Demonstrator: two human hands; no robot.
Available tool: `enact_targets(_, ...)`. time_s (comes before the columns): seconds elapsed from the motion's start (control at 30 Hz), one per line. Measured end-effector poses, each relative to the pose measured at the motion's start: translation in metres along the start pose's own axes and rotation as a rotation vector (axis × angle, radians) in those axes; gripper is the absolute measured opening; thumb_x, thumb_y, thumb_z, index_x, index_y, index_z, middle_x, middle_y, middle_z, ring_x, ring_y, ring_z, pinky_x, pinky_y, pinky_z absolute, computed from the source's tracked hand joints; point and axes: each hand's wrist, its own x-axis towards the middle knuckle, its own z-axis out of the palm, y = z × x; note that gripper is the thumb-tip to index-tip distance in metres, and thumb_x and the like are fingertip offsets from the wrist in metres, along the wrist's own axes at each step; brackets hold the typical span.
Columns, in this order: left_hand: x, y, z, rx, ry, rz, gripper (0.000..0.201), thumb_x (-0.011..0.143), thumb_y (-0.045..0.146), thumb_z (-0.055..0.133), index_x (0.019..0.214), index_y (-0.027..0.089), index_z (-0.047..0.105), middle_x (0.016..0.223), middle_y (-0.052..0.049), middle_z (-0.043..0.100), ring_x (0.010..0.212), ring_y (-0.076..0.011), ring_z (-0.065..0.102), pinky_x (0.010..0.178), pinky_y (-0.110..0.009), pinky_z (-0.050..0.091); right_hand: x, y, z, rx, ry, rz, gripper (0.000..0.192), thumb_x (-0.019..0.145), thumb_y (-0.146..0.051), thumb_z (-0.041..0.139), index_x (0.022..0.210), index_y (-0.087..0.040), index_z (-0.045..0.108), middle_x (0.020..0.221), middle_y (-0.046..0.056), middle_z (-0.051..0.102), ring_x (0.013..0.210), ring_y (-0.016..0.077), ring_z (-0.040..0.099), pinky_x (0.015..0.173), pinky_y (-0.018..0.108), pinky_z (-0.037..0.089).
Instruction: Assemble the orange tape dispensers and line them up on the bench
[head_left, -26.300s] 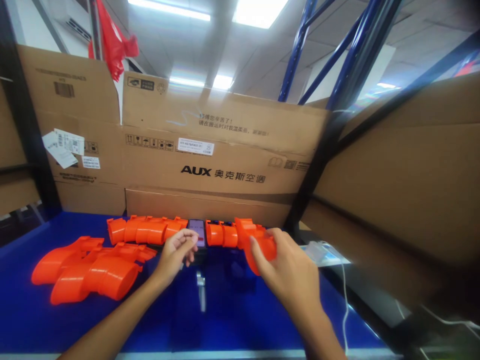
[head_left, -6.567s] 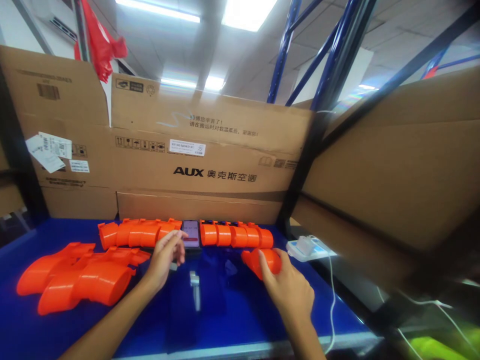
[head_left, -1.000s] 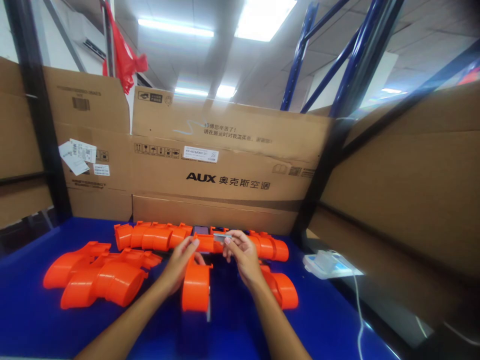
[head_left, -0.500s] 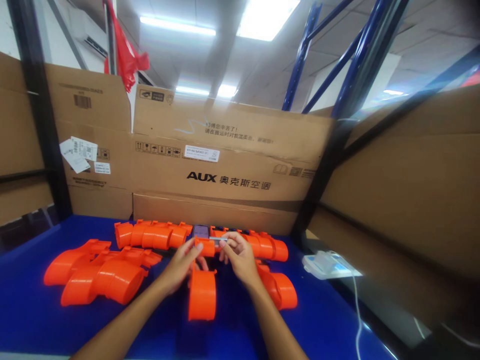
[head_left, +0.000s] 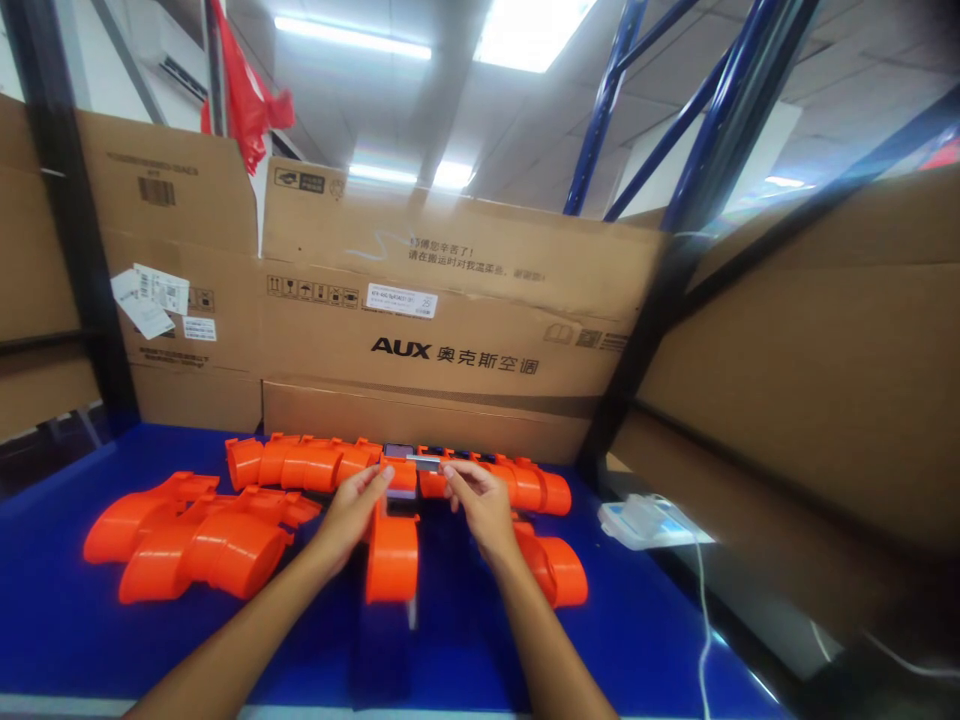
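Note:
My left hand (head_left: 355,515) is closed on an orange plastic part (head_left: 393,560), whose round, ring-like end hangs below the fingers. At the part's upper end, my right hand (head_left: 478,505) pinches a small silvery flat strip (head_left: 424,463) between thumb and fingertips. The strip's left end meets or overlaps the orange part; I cannot tell whether it sits inside. Behind the hands lies a dark phone-like device (head_left: 397,451), partly covered. Rows of like orange parts stand behind, to the left (head_left: 304,465) and to the right (head_left: 541,490).
More orange parts (head_left: 199,550) lie at the left of the blue table (head_left: 300,660), and others (head_left: 562,572) by my right forearm. A white plastic box (head_left: 645,522) with a white cable (head_left: 703,620) is at the right edge. Cardboard (head_left: 450,400) walls the back between dark posts.
The orange part in my left hand has risen and shifted slightly left, its round end turning. The silvery strip now shows more broadly, still pinched in my right hand. The view has shifted slightly.

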Motion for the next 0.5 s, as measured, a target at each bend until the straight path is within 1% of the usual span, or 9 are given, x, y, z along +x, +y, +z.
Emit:
enact_targets(0.07,0.0,0.001,0.0,-0.016,-0.009,-0.006,0.043,0.075,0.059,0.07,0.079,0.017,0.064,0.056,0.005,0.054,0.05,-0.0098,0.045,0.054,-0.021,0.037,-0.001,0.0,0.001,-0.024,0.005,-0.014,0.031,0.08,-0.046,0.073,0.093,-0.017,0.075,0.057,-0.001,0.062,0.046,0.0106,0.049,0.045,0.023,0.039)
enact_targets(0.17,-0.001,0.002,0.001,0.005,-0.028,0.002,0.043,0.074,0.059,0.071,0.071,0.017,0.062,0.054,0.004,0.054,0.051,-0.0104,0.045,0.055,-0.022,0.037,-0.003,0.001,0.002,-0.05,0.001,-0.035,0.032,0.081,-0.046,0.071,0.095,-0.018,0.076,0.057,-0.001,0.062,0.046,0.0108,0.049,0.044,0.023,0.039)
enact_targets(0.27,-0.003,0.005,0.003,0.035,-0.051,0.007,0.043,0.076,0.058,0.07,0.066,0.018,0.061,0.053,0.003,0.054,0.05,-0.0107,0.045,0.056,-0.023,0.037,-0.005,0.001,0.005,-0.071,-0.042,-0.058,0.029,0.081,-0.045,0.071,0.094,-0.019,0.076,0.067,0.001,0.067,0.049,0.0108,0.051,0.043,0.023,0.04)
enact_targets(0.33,-0.005,0.008,0.004,0.046,-0.083,0.007,0.04,0.077,0.056,0.07,0.068,0.018,0.064,0.052,0.004,0.054,0.047,-0.0104,0.043,0.055,-0.023,0.037,-0.008,0.001,0.008,-0.07,-0.088,-0.08,0.027,0.081,-0.044,0.071,0.093,-0.02,0.077,0.08,0.004,0.07,0.052,0.011,0.054,0.043,0.023,0.042)
enact_targets(0.4,-0.007,0.01,0.005,0.061,-0.121,0.001,0.035,0.077,0.053,0.071,0.077,0.018,0.068,0.05,0.005,0.053,0.044,-0.0102,0.041,0.053,-0.024,0.035,-0.009,0.002,0.011,-0.075,-0.131,-0.105,0.026,0.082,-0.043,0.07,0.094,-0.021,0.077,0.091,0.006,0.071,0.056,0.0115,0.056,0.043,0.023,0.044)
enact_targets(0.47,-0.007,0.01,0.005,0.071,-0.138,-0.01,0.035,0.077,0.051,0.072,0.086,0.018,0.07,0.049,0.005,0.052,0.042,-0.0101,0.039,0.051,-0.024,0.034,-0.01,0.002,0.013,-0.102,-0.157,-0.131,0.027,0.084,-0.043,0.067,0.098,-0.022,0.076,0.095,0.006,0.07,0.058,0.0122,0.058,0.045,0.024,0.046)
enact_targets(0.5,-0.006,0.009,0.004,0.066,-0.133,-0.017,0.035,0.076,0.051,0.072,0.087,0.017,0.07,0.049,0.005,0.052,0.042,-0.0101,0.039,0.05,-0.024,0.033,-0.01,0.002,0.013,-0.126,-0.165,-0.147,0.028,0.086,-0.043,0.065,0.1,-0.022,0.076,0.094,0.006,0.071,0.06,0.013,0.059,0.048,0.024,0.047)
